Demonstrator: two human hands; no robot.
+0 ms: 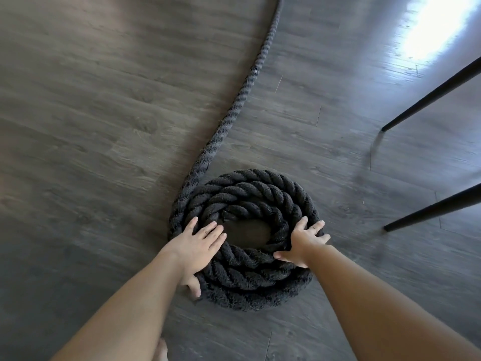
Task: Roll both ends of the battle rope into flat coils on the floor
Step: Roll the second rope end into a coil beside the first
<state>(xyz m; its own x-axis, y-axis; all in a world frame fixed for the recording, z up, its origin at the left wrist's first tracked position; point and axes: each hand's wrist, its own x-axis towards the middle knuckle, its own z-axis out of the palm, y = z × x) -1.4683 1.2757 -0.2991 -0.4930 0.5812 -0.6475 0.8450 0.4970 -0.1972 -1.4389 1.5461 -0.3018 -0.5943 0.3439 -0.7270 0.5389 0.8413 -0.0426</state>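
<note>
A thick black twisted battle rope lies in a flat coil [250, 196] of about three turns on the dark wood floor, with a bare patch of floor at its middle. Its free length [235, 100] runs from the coil's left side up and away to the top edge of the view. My left hand [200, 243] lies flat on the coil's left side, fingers straight and spread, thumb down at the outer edge. My right hand [303, 243] rests on the coil's right side with spread fingers bent over the rope.
Two thin black furniture legs [426, 100] [429, 209] slant in from the right edge, their tips on the floor close to the coil's right. A bright glare [437, 24] falls on the floor at top right. Grey-brown planks [91, 126] spread to the left.
</note>
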